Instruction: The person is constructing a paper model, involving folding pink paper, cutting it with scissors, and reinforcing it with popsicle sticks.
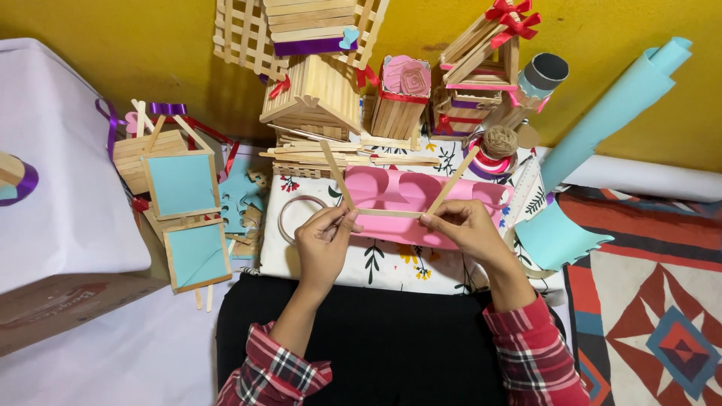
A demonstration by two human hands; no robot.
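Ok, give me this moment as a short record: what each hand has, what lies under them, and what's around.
left hand: pinches the left end of the stick frame, where an upright stick meets the crosspiece
right hand: pinches the right end, at the other slanted stick
frame shape: three flat wooden sticks, one across, two rising and leaning outward
beneath: pink cut paper on a floral cloth
left side: two blue-panelled stick frames
behind: stick houses, twine ball, blue paper roll
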